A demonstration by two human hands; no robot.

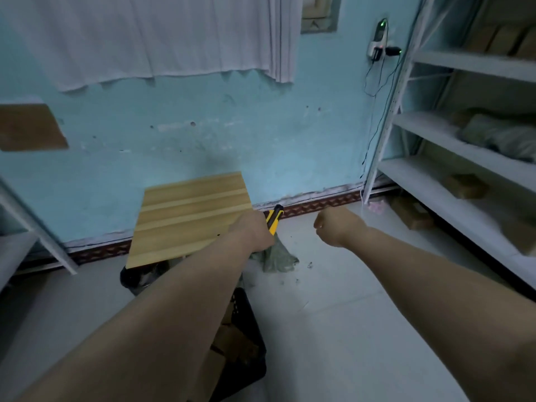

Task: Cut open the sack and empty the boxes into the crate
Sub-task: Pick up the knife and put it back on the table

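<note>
Blue wall and pale floor lie ahead. Left hand (255, 230) is closed round the yellow knife (274, 217) and, it seems, the green sack (274, 256) hanging limp beneath it. Right hand (333, 226) is loosely curled, holding nothing. Black crate (246, 338) with boxes (232, 340) sits under my left forearm, beside the wooden table (188, 216). Best to set the knife on the table edge, blade retracted. No readable writing.
</note>
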